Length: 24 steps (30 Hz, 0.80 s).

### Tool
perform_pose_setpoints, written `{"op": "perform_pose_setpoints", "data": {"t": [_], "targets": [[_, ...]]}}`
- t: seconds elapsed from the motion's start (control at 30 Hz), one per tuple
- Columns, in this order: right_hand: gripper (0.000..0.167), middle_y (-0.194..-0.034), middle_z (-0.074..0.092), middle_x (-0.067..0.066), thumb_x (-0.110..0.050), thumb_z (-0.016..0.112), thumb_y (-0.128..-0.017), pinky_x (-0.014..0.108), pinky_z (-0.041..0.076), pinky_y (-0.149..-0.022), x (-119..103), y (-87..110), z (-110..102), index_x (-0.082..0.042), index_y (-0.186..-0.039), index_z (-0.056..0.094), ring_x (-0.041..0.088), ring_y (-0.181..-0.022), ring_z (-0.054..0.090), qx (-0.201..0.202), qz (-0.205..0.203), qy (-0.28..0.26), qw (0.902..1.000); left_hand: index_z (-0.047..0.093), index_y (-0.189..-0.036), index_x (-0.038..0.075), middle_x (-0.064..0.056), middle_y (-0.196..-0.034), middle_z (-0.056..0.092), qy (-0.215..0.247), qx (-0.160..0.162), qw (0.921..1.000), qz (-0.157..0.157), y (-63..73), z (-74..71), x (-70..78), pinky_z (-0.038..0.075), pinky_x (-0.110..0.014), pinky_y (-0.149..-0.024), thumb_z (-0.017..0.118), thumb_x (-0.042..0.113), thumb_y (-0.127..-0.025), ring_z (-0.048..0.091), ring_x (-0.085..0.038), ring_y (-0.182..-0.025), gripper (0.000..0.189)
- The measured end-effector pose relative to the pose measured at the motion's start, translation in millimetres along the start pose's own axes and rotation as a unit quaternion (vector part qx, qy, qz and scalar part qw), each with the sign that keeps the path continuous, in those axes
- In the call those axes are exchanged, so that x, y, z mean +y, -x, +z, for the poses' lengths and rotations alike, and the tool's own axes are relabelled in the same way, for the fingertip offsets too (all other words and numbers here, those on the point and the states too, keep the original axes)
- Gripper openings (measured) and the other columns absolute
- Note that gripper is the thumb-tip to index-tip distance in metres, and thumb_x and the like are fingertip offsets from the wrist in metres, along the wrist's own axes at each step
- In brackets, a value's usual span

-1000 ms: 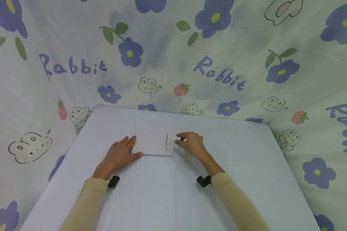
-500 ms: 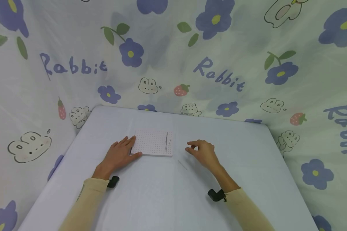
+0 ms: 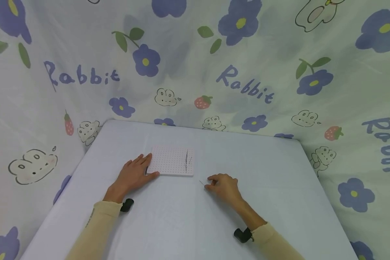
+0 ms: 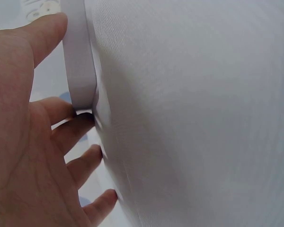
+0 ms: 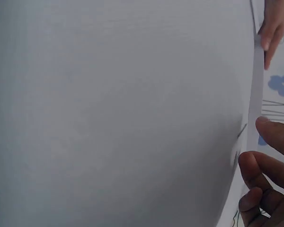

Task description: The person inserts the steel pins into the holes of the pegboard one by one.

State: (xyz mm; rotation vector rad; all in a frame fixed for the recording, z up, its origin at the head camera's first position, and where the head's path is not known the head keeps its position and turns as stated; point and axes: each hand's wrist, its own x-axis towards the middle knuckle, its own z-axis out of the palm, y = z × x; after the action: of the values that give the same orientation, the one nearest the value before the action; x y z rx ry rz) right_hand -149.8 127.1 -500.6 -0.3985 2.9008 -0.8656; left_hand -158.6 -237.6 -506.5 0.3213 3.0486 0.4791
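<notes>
A flat white board (image 3: 167, 162) dotted with a grid of small holes lies on the table. Several thin dark needle-like pins (image 3: 186, 160) stand in it near its right side. My left hand (image 3: 133, 177) rests against the board's left and front edges, fingers spread and thumb extended, as the left wrist view also shows. To the right, my right hand (image 3: 225, 188) hovers low over the table beside a thin loose pin (image 3: 201, 183), part of which the hand hides. In the right wrist view the thumb (image 5: 274, 135) and bent index finger (image 5: 251, 163) are apart, with nothing seen between them.
A white cloth covers the table (image 3: 169, 224), whose rounded back corners meet a patterned curtain (image 3: 188, 65) with flowers and rabbits. Black wrist cameras (image 3: 127, 205) sit at both sleeve cuffs.
My right hand has moved from beside the board's right edge, first rightward, then down toward me to the loose pin. My left hand and the board stay in place.
</notes>
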Motion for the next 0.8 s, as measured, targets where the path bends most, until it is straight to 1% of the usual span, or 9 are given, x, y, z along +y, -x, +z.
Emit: {"op": "perform_pose_setpoints", "data": {"t": [0.1,0.23,0.47,0.57,0.67,0.8], "targets": [[0.031,-0.076,0.063,-0.015,-0.036,0.083,-0.082,0.045,0.035,-0.076,1,3.0,5,-0.016,-0.106,0.079,0.008,-0.078,0.058,-0.004,0.001,0.013,0.9999,0.031,-0.156,-0.002,-0.019,-0.161,0.034,-0.001,0.000,1.0000,0.001,-0.2,0.9,-0.3,0.022,-0.068,-0.115,0.059,0.059,-0.095,0.027,-0.044,-0.148,0.091],[0.028,-0.075,0.062,-0.014,-0.034,0.084,-0.081,0.047,0.035,-0.076,0,5.5,8,-0.016,-0.103,0.080,0.007,-0.075,0.057,0.005,-0.003,0.026,0.9997,0.030,-0.156,-0.002,-0.020,-0.161,0.033,-0.001,0.000,1.0000,0.000,-0.5,1.2,-0.4,0.021,-0.068,-0.115,0.059,0.059,-0.095,0.027,-0.044,-0.148,0.091],[0.013,-0.080,0.068,-0.013,-0.030,0.083,-0.082,0.044,0.035,-0.075,0,5.5,14,-0.020,-0.090,0.080,0.008,-0.080,0.063,0.024,-0.027,0.052,0.9980,0.030,-0.156,-0.002,-0.019,-0.161,0.033,-0.001,-0.004,1.0000,-0.006,-0.8,0.9,-0.6,0.021,-0.068,-0.115,0.059,0.060,-0.095,0.026,-0.043,-0.149,0.092],[0.008,-0.081,0.069,-0.013,-0.028,0.083,-0.083,0.046,0.035,-0.076,-2,5.0,14,-0.021,-0.084,0.080,0.008,-0.081,0.063,0.030,-0.035,0.061,0.9971,0.030,-0.156,-0.002,-0.019,-0.161,0.033,-0.002,-0.003,1.0000,-0.007,-0.7,0.9,-0.7,0.021,-0.068,-0.115,0.059,0.060,-0.095,0.026,-0.043,-0.149,0.092],[0.007,-0.079,0.069,-0.013,-0.027,0.082,-0.084,0.048,0.037,-0.076,-3,3.7,14,-0.021,-0.081,0.080,0.009,-0.079,0.061,0.036,-0.045,0.081,0.9950,0.030,-0.156,-0.002,-0.020,-0.161,0.033,-0.002,-0.002,1.0000,-0.006,-1.0,0.9,-0.8,0.021,-0.068,-0.115,0.059,0.059,-0.095,0.026,-0.044,-0.149,0.091],[0.008,-0.073,0.067,-0.013,-0.023,0.082,-0.083,0.046,0.037,-0.075,-6,0.8,12,-0.019,-0.077,0.079,0.009,-0.075,0.058,0.039,-0.055,0.106,0.9920,0.031,-0.156,-0.002,-0.020,-0.160,0.034,-0.001,-0.001,1.0000,-0.004,-1.6,1.2,-0.9,0.021,-0.069,-0.114,0.060,0.059,-0.095,0.027,-0.044,-0.148,0.091]]}}
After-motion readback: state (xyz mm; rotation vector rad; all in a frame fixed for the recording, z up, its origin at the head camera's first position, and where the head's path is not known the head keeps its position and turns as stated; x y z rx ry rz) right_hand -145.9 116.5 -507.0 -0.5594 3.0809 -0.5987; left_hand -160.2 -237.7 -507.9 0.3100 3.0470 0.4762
